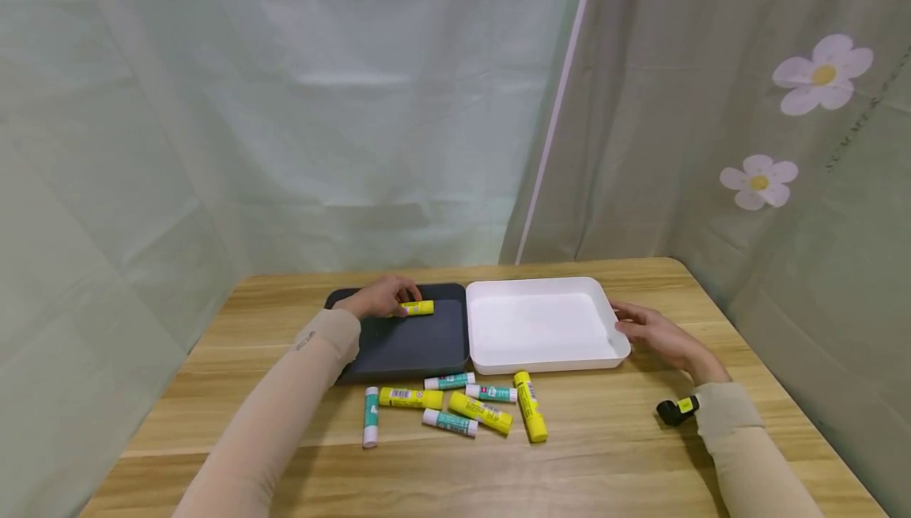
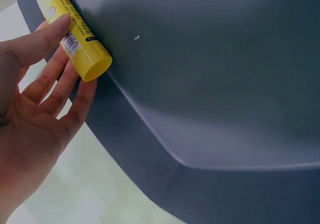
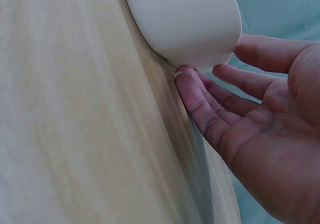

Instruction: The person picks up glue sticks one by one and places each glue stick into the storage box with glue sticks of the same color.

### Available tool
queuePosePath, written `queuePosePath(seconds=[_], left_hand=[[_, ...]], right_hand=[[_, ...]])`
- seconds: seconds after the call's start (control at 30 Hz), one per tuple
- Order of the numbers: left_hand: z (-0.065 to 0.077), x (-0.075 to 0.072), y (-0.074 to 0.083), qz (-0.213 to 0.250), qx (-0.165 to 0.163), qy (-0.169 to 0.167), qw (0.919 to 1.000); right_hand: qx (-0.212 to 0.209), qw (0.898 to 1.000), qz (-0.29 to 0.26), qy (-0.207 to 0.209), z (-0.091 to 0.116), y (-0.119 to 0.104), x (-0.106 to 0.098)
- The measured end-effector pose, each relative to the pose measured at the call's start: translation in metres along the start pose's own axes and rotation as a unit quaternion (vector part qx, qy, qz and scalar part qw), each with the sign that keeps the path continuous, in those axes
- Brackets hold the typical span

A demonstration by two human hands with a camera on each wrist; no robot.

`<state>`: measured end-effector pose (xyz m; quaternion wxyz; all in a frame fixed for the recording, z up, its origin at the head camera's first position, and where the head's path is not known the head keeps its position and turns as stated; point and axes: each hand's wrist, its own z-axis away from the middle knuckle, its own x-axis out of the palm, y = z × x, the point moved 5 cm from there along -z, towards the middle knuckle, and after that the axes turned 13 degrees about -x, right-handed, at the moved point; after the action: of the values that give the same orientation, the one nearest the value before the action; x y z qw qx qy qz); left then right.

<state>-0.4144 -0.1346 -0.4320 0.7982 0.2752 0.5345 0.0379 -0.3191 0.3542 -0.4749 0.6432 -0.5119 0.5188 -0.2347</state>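
Note:
In the head view my left hand [image 1: 379, 297] reaches over the dark grey tray [image 1: 420, 356]. Its thumb and fingers pinch a yellow glue stick [image 1: 420, 308] near the tray's back wall. The left wrist view shows this yellow glue stick [image 2: 75, 33] lying along the wall, thumb on its label and fingers behind it. At the right end of the white tray [image 1: 544, 328], my right hand [image 1: 658, 334] rests its fingertips against the outer wall. The right wrist view shows those fingers [image 3: 197, 101] fairly straight, touching the tray's rounded corner [image 3: 195, 28].
In front of the trays several loose glue sticks lie on the wooden table [image 1: 584, 470]: yellow ones [image 1: 410, 398] and teal ones with white caps [image 1: 491, 393]. The two trays stand side by side. A pale curtain [image 1: 356, 107] hangs behind the table.

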Motion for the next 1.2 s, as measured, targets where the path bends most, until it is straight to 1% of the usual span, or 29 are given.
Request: queuePosePath(seconds=[0.13, 0.23, 0.37, 0.47, 0.6, 0.7, 0.9, 0.97, 1.1, 1.2], left_hand=[[0.004, -0.003, 0.001, 0.01, 0.001, 0.009, 0.9999], [0.007, -0.007, 0.003, 0.019, 0.005, 0.015, 0.9997], [0.009, -0.011, 0.006, 0.006, 0.014, 0.026, 0.9996], [0.01, -0.013, 0.009, 0.004, 0.016, 0.027, 0.9995], [0.012, -0.014, 0.012, 0.015, 0.02, 0.024, 0.9994], [0.016, -0.014, 0.013, 0.038, 0.032, 0.025, 0.9985], [0.035, -0.018, 0.007, 0.09, 0.055, 0.037, 0.9937], [0.041, -0.018, 0.003, 0.111, 0.057, 0.045, 0.9911], [0.053, -0.02, -0.005, 0.152, 0.073, 0.063, 0.9836], [0.062, -0.021, -0.008, 0.166, 0.087, 0.067, 0.98]], right_hand=[[-0.004, 1.0, -0.003, -0.001, 0.0, -0.002, 0.001], [0.0, 1.0, -0.003, 0.002, 0.001, -0.002, 0.0], [0.0, 1.0, -0.009, 0.004, 0.001, -0.003, -0.001], [0.0, 1.0, -0.012, 0.004, 0.001, -0.003, -0.003], [-0.001, 1.0, -0.008, 0.002, 0.001, -0.002, -0.002], [0.001, 1.0, -0.005, 0.006, 0.001, 0.0, -0.002], [-0.006, 1.0, -0.006, 0.004, 0.0, -0.002, 0.001], [-0.004, 1.0, -0.011, 0.006, 0.0, -0.001, 0.001], [-0.003, 1.0, -0.013, 0.003, -0.001, -0.001, 0.0], [-0.004, 1.0, -0.02, 0.006, 0.0, 0.0, -0.001]])
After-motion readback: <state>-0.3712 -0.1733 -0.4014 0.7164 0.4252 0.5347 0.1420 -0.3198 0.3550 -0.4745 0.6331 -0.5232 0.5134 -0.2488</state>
